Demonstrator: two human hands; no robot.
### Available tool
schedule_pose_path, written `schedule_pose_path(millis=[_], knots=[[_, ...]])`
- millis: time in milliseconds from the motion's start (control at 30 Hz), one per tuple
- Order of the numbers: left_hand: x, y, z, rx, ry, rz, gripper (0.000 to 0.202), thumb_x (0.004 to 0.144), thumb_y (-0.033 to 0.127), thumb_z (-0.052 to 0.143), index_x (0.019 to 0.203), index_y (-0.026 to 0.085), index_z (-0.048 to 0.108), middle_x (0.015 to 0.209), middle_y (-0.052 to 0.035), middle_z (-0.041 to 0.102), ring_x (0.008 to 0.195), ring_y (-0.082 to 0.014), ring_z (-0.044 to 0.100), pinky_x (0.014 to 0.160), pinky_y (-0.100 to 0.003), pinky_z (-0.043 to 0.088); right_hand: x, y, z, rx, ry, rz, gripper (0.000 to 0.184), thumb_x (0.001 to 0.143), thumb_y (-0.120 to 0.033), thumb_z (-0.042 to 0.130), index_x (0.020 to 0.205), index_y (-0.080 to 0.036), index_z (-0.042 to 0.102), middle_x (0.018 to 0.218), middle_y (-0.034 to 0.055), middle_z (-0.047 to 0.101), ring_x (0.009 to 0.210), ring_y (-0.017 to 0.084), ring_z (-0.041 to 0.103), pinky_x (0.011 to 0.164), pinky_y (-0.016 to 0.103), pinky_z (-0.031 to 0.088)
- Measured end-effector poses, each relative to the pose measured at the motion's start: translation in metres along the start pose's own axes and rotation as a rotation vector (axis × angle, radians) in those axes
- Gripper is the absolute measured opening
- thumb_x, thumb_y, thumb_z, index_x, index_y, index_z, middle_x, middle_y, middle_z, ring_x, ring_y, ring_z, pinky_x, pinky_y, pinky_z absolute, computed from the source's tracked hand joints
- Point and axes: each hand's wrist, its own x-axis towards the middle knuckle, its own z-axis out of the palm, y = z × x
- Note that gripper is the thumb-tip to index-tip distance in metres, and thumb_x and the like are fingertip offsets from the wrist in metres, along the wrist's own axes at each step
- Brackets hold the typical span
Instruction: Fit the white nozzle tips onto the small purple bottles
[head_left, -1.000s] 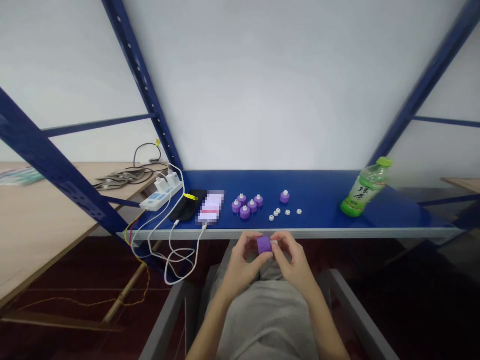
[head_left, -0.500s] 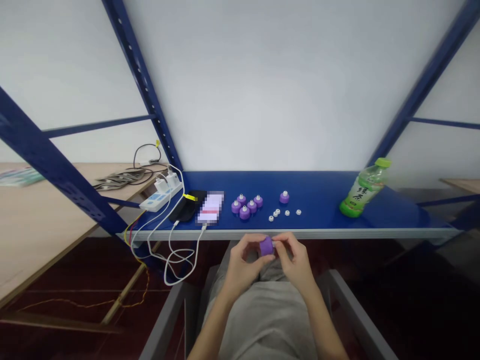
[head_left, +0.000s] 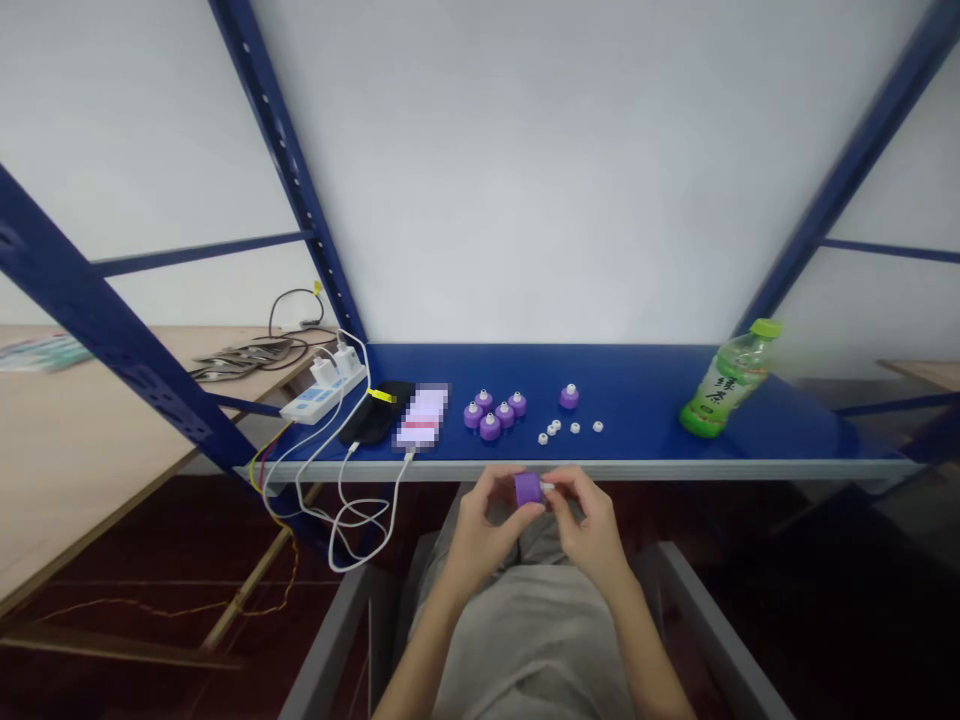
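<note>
Between the thumb and fingers of my left hand (head_left: 487, 525) is a purple bottle cap (head_left: 528, 489), turned on its side just in front of the shelf edge. My right hand (head_left: 586, 515) pinches the small white tip (head_left: 548, 487) at the cap's right end. A group of several purple caps with white tops (head_left: 490, 427) stands upright on the blue shelf beyond my hands. One more purple cap (head_left: 569, 397) stands apart to their right. Several small white pieces (head_left: 575, 428) lie loose near the front edge.
A green drink bottle (head_left: 724, 385) stands at the right of the blue shelf (head_left: 637, 375). A phone (head_left: 422, 415) on a cable, a black case (head_left: 375, 415) and a power strip (head_left: 322, 395) are at the left. White cables (head_left: 367, 565) hang over the front edge.
The purple cap in my left hand has turned and shifted slightly left, showing more of the white tip at my right fingers. The things on the shelf have stayed put.
</note>
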Motion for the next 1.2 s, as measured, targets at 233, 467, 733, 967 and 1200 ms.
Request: schedule_pose_path(millis=[233, 467, 733, 967, 1200], knots=[[-0.001, 0.001, 0.004, 0.034, 0.022, 0.01, 0.028, 0.088, 0.038, 0.064, 0.11, 0.021, 0.061, 0.102, -0.0046, 0.073, 0.094, -0.02, 0.067, 0.086, -0.031, 0.052, 0.001, -0.004, 0.004, 0.034, 0.033, 0.016, 0.01, 0.098, -0.027, 0.053, 0.096, -0.023, 0.062, 0.085, 0.0019, 0.067, 0.075, 0.016, 0.064, 0.07, 0.026, 0.051], [0.001, -0.002, 0.002, 0.093, 0.013, 0.02, 0.029, 0.089, 0.038, 0.064, 0.112, 0.022, 0.062, 0.103, -0.0043, 0.073, 0.093, -0.0194, 0.068, 0.087, -0.032, 0.052, 0.004, -0.002, 0.006, 0.038, 0.052, 0.064, 0.012, 0.096, -0.027, 0.056, 0.094, -0.023, 0.066, 0.091, 0.0043, 0.071, 0.083, 0.019, 0.066, 0.075, 0.029, 0.052], [0.002, -0.005, 0.003, 0.101, 0.041, 0.033, 0.036, 0.08, 0.033, 0.075, 0.112, 0.022, 0.065, 0.095, -0.0032, 0.075, 0.082, -0.0179, 0.068, 0.081, -0.031, 0.054, 0.001, 0.004, 0.008, 0.076, 0.074, 0.121, 0.014, 0.096, -0.031, 0.053, 0.094, -0.022, 0.063, 0.087, 0.0037, 0.067, 0.078, 0.018, 0.063, 0.072, 0.028, 0.05], [0.002, -0.001, 0.003, 0.105, 0.033, 0.044, 0.036, 0.078, 0.033, 0.077, 0.11, 0.022, 0.067, 0.098, -0.0045, 0.076, 0.084, -0.0192, 0.069, 0.082, -0.033, 0.055, -0.002, 0.008, 0.013, 0.27, 0.034, 0.265, 0.018, 0.095, -0.039, 0.053, 0.1, -0.022, 0.058, 0.089, 0.0025, 0.062, 0.07, 0.015, 0.061, 0.063, 0.026, 0.049], [0.004, -0.002, 0.004, 0.169, 0.081, 0.126, 0.032, 0.076, 0.03, 0.077, 0.106, 0.023, 0.069, 0.099, -0.0034, 0.076, 0.077, -0.0171, 0.068, 0.077, -0.031, 0.056, -0.001, 0.013, 0.016, 0.287, 0.022, 0.315, 0.022, 0.092, -0.043, 0.055, 0.097, -0.022, 0.058, 0.083, 0.0017, 0.061, 0.061, 0.014, 0.055, 0.056, 0.025, 0.045]])
